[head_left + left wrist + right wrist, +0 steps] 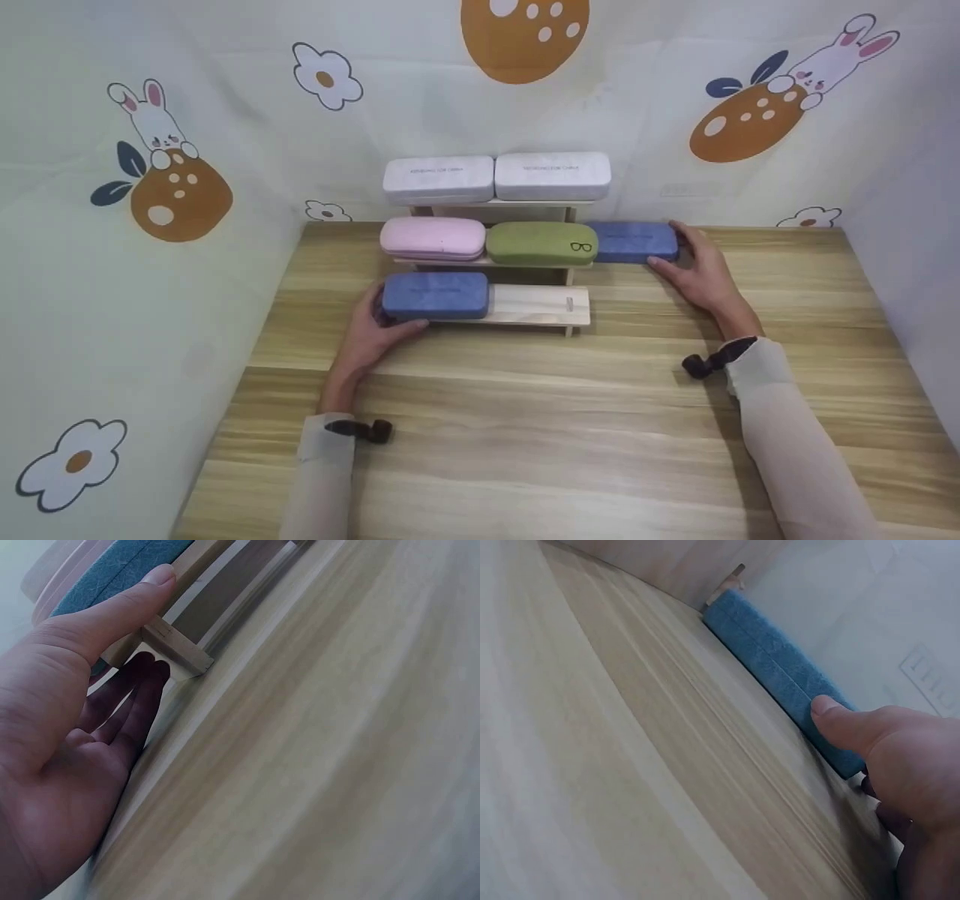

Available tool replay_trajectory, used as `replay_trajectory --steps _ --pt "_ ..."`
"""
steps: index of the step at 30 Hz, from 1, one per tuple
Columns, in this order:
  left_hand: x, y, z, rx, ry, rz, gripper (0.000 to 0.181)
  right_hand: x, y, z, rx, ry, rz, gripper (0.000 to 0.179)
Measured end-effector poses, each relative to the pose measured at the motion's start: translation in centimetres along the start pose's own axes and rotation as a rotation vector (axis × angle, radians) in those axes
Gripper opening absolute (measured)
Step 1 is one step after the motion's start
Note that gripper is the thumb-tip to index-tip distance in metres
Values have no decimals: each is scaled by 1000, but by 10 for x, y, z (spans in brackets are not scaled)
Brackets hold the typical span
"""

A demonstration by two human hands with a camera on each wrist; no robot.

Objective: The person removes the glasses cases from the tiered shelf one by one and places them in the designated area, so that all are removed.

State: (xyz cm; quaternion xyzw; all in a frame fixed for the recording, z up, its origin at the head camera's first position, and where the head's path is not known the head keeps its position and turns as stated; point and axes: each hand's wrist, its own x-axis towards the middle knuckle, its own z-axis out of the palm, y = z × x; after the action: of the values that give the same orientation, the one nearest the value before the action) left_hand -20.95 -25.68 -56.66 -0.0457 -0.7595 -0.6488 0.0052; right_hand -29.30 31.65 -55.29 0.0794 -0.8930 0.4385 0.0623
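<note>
My left hand (367,330) grips the left end of a blue glasses case (435,295) on the lowest step of a small wooden rack (540,304). In the left wrist view its thumb lies along the case's front side, and the other fingers reach below the step. At the rack's right, my right hand (705,274) holds the right end of a second blue glasses case (637,241) on the table. The right wrist view shows its thumb on that case's (772,667) front; the other fingers are mostly hidden behind. The green case overlaps this case's left end in the head view.
A pink glasses case (433,238) and a green one (542,243) with a glasses print stand on the middle step. Two pale grey cases, left (439,180) and right (553,175), fill the top step. Patterned cloth walls (405,120) surround the wood-grain table (540,420).
</note>
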Motion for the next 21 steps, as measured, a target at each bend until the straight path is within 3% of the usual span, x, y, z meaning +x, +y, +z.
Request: replay_trajectory --steps 12,21 --pt "-1 1 2 -10 -7 -8 94 -1 1 -5 -29 27 -10 77" --pt "0 1 0 -28 -19 -8 92 -10 -5 1 38 90 24 92"
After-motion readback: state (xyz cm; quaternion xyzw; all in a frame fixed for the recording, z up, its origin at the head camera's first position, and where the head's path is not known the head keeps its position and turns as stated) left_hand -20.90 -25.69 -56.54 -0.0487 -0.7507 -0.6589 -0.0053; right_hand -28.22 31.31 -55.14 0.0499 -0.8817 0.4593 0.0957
